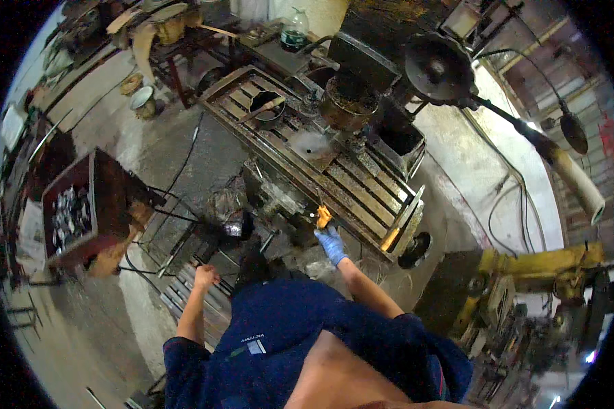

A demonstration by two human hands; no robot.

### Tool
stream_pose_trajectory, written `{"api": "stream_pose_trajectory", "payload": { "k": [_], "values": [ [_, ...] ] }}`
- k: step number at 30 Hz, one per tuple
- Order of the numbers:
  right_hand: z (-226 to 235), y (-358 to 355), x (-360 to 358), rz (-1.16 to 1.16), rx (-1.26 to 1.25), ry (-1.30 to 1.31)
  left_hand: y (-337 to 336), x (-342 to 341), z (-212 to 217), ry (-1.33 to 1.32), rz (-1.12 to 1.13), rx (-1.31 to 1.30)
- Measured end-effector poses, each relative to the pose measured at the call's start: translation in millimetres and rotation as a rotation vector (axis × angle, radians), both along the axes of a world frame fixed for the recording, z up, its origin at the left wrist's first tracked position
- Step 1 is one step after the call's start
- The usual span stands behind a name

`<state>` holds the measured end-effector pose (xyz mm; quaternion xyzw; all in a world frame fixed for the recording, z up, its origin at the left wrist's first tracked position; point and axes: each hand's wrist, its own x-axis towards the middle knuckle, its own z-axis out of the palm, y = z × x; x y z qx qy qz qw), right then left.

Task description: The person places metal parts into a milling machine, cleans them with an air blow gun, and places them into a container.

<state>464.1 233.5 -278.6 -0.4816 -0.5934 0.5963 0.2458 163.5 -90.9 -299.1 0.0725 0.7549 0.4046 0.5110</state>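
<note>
A metalworking machine shop.
A milling machine with a slotted table (334,177) stands on a stained concrete floor (184,150), beside a crate of metal parts (75,215), cluttered benches (177,27), loose cables and a yellow machine (539,262).

Slotted machine table (361,194): dark pot (267,109) with ladle, grey workpiece (312,145), orange-handled tool (323,217) at edge.
</note>
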Motion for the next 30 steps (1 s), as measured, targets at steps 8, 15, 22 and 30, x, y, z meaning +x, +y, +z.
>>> {"api": "stream_pose_trajectory", "payload": {
  "k": [8, 15, 22, 30],
  "values": [
    [-34, -9, -19, -0.243, -0.126, 0.031, 44, -121, -20, 0.088, -0.713, -0.254],
    [63, -24, -65, -0.189, -0.010, -0.449, 185, -129, 34, -0.023, -0.870, -0.005],
    [155, -81, -77, -0.371, 0.529, -0.452, 241, -41, 149, -0.454, -0.744, 0.373],
    [204, -188, -84, -0.334, 0.541, -0.533, 208, -42, 141, -0.680, -0.698, 0.590]
  ]
}}
